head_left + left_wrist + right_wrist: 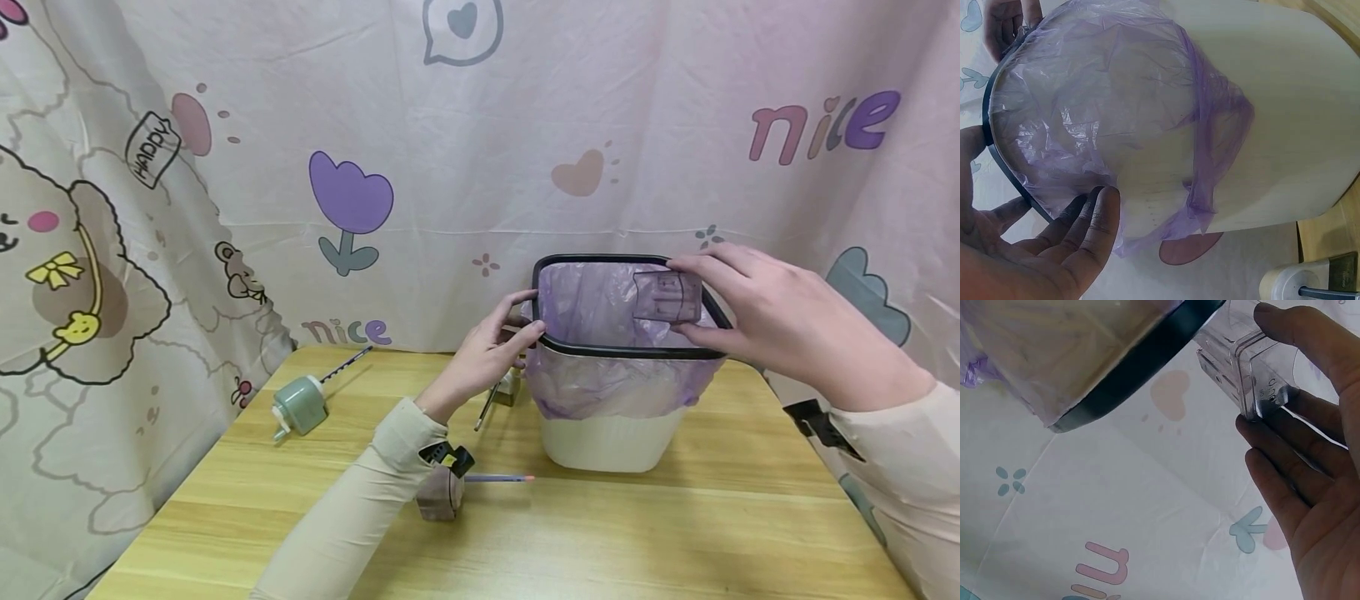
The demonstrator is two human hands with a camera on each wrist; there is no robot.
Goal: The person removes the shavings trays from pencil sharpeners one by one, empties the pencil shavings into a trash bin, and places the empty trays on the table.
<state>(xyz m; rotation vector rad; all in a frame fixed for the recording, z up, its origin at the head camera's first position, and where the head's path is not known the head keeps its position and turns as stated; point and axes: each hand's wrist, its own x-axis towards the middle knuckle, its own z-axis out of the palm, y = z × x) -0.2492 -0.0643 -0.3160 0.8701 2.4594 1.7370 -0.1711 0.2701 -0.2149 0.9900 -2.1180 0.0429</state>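
Observation:
A white trash bin (pixel 611 442) with a black rim (pixel 622 352) stands on the table, lined with a thin purple plastic bag (pixel 618 383). At the bin's left side my left hand (pixel 487 346) holds the rim; in the left wrist view its fingers lie along the bag's outside. My right hand (pixel 780 312) grips a clear plastic box (pixel 667 297), like a sharpener's shavings drawer, between thumb and fingers. The box is tilted over the bin's mouth at the right. From the right wrist view, its walls (pixel 1260 375) are see-through with small lettering. The bottom of the bin's inside is hidden.
On the left lies a green crank pencil sharpener (pixel 300 406) with a dark patterned pencil (pixel 347 364). A brownish sharpener (pixel 440 496) with a light pencil (pixel 498 478) sits below my left wrist. Another small sharpener (pixel 507 388) with a dark pencil (pixel 486 408) is beside the bin. A printed curtain (pixel 465 167) hangs behind.

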